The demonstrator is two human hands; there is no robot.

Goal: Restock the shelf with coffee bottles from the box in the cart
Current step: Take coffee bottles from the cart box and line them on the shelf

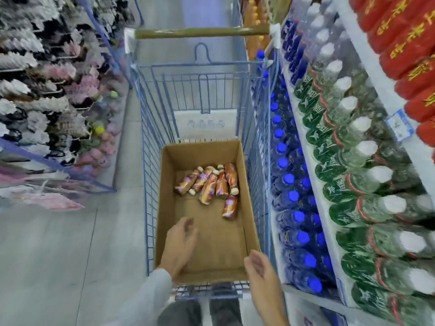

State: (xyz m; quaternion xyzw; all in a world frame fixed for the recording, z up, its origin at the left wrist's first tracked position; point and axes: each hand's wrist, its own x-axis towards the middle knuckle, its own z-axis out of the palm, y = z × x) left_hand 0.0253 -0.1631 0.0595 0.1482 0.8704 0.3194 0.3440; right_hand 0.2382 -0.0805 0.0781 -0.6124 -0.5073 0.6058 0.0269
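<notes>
Centre frame, a blue wire cart point(150, 128) holds a cardboard box point(164, 184); coffee bottles point(211, 182) lie in its upper right. Left hand point(180, 243) inside the box and right hand point(259, 269) at its lower-right corner are empty, fingers relaxed. Blue-capped bottles point(289, 198) fill the right-side shelf point(303, 142).

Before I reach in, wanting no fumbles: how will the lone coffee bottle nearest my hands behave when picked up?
The lone coffee bottle lies on its side on the floor of the box, so a nudge would probably roll it. Its wrap looks glossy, so it may be slippery. Its shape looks firm, so it is likely stiff, not floppy.
</notes>
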